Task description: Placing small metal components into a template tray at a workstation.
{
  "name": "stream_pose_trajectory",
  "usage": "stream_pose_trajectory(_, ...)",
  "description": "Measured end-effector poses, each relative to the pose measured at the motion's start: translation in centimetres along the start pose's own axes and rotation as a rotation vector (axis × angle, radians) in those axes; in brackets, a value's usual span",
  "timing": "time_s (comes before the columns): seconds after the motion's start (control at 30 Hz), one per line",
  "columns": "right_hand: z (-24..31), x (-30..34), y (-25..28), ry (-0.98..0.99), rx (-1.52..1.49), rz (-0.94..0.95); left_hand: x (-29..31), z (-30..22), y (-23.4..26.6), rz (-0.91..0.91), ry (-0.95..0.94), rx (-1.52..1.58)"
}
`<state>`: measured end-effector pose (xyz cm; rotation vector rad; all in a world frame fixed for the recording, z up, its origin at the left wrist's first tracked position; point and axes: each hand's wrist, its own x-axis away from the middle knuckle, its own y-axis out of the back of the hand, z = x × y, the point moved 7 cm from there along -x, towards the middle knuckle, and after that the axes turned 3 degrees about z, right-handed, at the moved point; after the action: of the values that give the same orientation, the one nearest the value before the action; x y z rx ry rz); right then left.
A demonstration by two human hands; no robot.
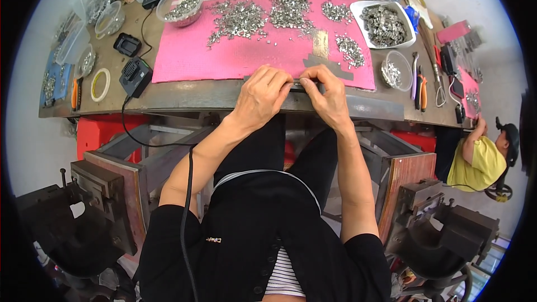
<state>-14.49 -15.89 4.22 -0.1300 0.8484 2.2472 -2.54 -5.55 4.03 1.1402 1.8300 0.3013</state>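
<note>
At the front edge of the bench, my left hand [263,94] is closed, with its thumb and fingertips pinched together. My right hand [328,98] faces it, thumb pressed against the curled forefinger. A small dark sliver shows between the fingertips, too small to name. Beyond my hands a pink mat [196,59] carries loose heaps of small shiny metal pieces [240,18], with a second heap [291,10] beside them. A flat grey strip [330,68] lies just past my right hand, by a patch of tan tape [320,43].
Clear plastic tubs [182,6] of metal pieces line the far side, with a white tray [386,27] at right. Pliers [423,94] lie right; a tape roll [100,85] and black corded device [136,77] left. Vises [95,201] flank me. A person [481,156] in yellow works far right.
</note>
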Motion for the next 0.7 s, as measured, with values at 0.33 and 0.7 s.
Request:
stream_pose_trajectory(0.33,1.3,0.2,-0.8,0.182,0.173,-0.026,1.7,0.4,0.5,-0.048,-0.017,-0.102)
stream_pose_trajectory(0.7,2.5,1.0,-0.8,0.281,0.411,-0.004,2.1,1.3,0.8,-0.063,0.039,-0.032)
